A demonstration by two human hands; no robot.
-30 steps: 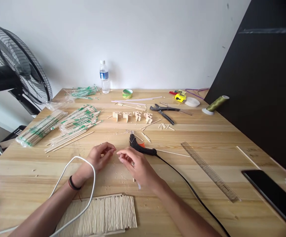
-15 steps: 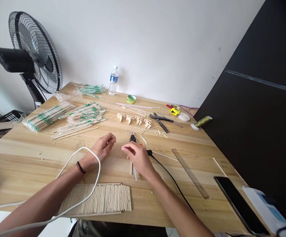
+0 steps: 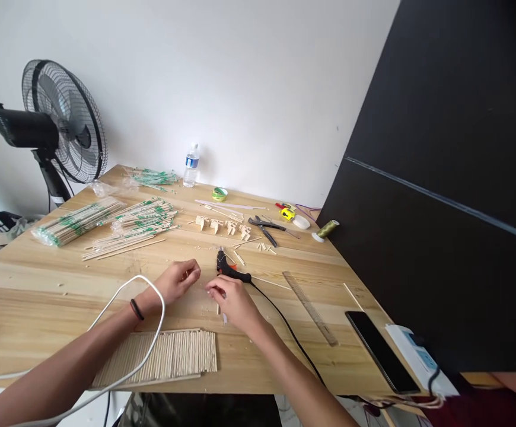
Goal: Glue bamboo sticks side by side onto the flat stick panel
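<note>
My left hand (image 3: 178, 280) hovers over the middle of the table with its fingers curled together. Facing it, slightly apart, my right hand (image 3: 235, 301) has thumb and fingertips pinched. Anything within either grip is too small or hidden to make out. Just beyond the right hand lies a black hot glue gun (image 3: 235, 273) on its side, its nozzle pointing away. A short stick (image 3: 217, 309) lies partly under the right hand. Close to the table's front edge, a flat panel of side-by-side sticks (image 3: 182, 356) is partly covered by my left forearm.
A white cable (image 3: 162, 314) loops across my left forearm. Bundled sticks (image 3: 80, 220), small stick assemblies (image 3: 216, 225), pliers (image 3: 264, 225) and a bottle (image 3: 191, 167) stand or lie farther back. To the right are a ruler (image 3: 309, 308), phone (image 3: 380, 350) and power strip (image 3: 418, 353).
The view has turned right, shifting the scene leftward. My right hand sits lower relative to the glue gun, which now shows more fully. Both hands stay closed and near each other.
</note>
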